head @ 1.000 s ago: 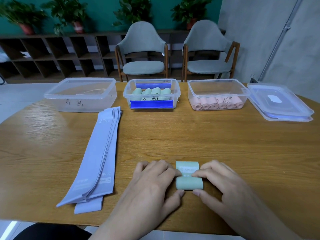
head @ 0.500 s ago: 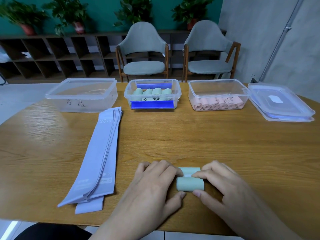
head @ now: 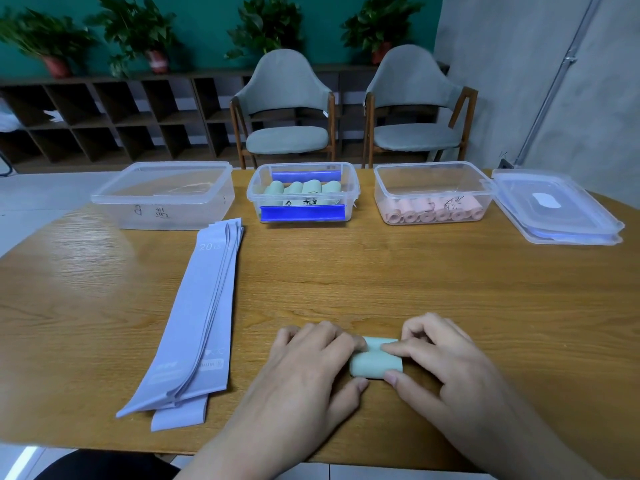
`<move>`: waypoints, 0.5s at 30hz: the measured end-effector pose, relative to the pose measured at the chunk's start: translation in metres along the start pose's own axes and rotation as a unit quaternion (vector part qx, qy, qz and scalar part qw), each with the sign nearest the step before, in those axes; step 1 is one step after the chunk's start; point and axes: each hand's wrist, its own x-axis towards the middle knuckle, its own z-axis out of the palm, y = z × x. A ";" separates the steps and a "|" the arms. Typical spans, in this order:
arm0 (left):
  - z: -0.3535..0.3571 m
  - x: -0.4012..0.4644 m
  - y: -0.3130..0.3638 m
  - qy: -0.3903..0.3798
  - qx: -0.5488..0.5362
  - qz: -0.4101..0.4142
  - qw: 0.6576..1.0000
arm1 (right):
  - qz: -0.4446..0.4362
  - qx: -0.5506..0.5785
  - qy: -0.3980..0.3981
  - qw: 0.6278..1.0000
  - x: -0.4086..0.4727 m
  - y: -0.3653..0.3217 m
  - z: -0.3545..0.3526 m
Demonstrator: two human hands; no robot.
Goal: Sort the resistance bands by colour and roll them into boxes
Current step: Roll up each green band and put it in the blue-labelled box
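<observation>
- The left hand and right hand each pinch an end of the rolled pale-green rubber resistance band.
- Flat lilac rubber bands lie left of that grip.

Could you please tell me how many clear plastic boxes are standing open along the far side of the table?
3: the left clear plastic box, the middle box holding green rolls, the right box holding pink rolls. None seems hidden.

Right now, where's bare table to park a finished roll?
Free: the wide stretch right of the purple bands, between the pink box and right hand; also left of the bands. Crowded: the back row of boxes and stacked lids.
</observation>
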 end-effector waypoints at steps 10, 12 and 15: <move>-0.006 0.011 -0.002 0.011 -0.007 -0.007 1.000 | 0.010 0.026 0.015 0.999 0.010 -0.003 -0.001; -0.005 0.013 -0.001 0.017 -0.013 -0.006 1.000 | 0.017 0.029 0.020 0.999 0.013 -0.002 0.000; 0.000 0.015 -0.001 0.029 -0.024 -0.014 0.999 | 0.024 0.034 0.043 0.998 0.015 -0.003 0.004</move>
